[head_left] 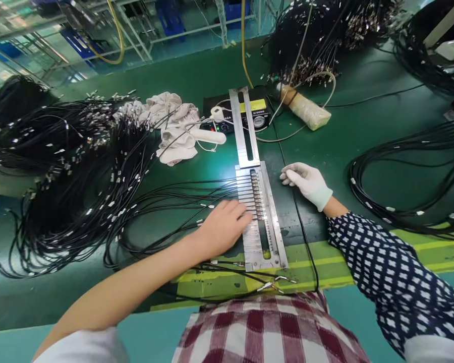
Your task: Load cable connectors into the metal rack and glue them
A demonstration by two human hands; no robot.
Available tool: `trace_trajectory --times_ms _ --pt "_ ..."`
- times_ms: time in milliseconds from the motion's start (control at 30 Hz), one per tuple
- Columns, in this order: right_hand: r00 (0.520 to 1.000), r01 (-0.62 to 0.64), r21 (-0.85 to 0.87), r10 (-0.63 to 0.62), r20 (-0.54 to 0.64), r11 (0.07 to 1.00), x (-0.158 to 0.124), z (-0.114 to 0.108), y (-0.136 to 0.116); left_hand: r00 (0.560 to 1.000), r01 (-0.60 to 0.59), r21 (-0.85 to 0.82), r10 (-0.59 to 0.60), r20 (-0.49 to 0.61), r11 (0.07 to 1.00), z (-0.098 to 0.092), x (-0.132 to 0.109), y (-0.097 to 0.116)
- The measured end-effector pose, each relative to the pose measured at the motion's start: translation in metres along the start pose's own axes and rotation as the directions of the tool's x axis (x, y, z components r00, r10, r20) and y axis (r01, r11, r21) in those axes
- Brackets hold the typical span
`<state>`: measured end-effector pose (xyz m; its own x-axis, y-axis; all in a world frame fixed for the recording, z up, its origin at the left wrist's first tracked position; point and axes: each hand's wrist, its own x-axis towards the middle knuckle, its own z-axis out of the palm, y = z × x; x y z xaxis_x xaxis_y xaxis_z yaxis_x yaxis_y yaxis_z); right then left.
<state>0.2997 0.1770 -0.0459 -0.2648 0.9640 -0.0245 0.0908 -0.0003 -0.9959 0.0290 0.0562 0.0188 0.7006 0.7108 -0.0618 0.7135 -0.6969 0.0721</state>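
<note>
My left hand (224, 226) is bare and lies over the slotted metal fixture (254, 252), its fingertips close together at a black cable in one of the slots. Several black cables (189, 190) run in from the left, their metal connectors (256, 194) lined up in a row along the fixture's middle opening. To the right of the fixture, my right hand (305, 182) wears a white glove and hovers above the green mat. Its thumb and fingers are pinched together; what they hold, if anything, is too small to make out.
Big bundles of black cables (83, 196) fill the left side. Behind the fixture are a black control box (263, 108), a crumpled white cloth (172, 121) and a wrapped bottle (304, 108). Coiled cables (357, 184) lie at right. Loose cable ends (274, 285) rest near the front edge.
</note>
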Motion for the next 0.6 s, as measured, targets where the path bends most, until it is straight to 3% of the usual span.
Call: trace_trajectory --times_ms 133,267,367,467,533,600 --pt "1.0 0.006 -0.011 -0.006 0.008 1.0 0.001 0.002 0.001 0.971 0.162 -0.288 -0.101 0.216 0.944 0.007 -0.062 0.025" --pt "1.0 0.001 -0.025 -0.002 -0.025 1.0 0.0 0.003 -0.002 0.954 0.29 -0.438 -0.224 0.198 0.851 0.023 -0.089 0.028" --pt "0.998 -0.014 -0.005 0.014 -0.063 1.0 -0.01 0.004 -0.006 0.937 0.332 -0.593 -0.329 0.116 0.734 0.024 -0.091 0.022" --pt "0.996 -0.041 0.022 0.042 -0.072 0.999 -0.028 0.009 -0.007 0.837 0.36 -0.729 -0.547 -0.024 0.582 0.021 -0.079 0.017" --pt "0.997 -0.041 0.016 0.042 -0.062 0.999 -0.039 0.015 -0.006 0.788 0.331 -0.753 -0.606 -0.112 0.569 0.021 -0.062 0.016" --pt "0.998 -0.029 -0.002 0.029 -0.047 1.0 -0.045 0.021 -0.004 0.81 0.282 -0.735 -0.564 -0.162 0.616 0.024 -0.039 0.018"
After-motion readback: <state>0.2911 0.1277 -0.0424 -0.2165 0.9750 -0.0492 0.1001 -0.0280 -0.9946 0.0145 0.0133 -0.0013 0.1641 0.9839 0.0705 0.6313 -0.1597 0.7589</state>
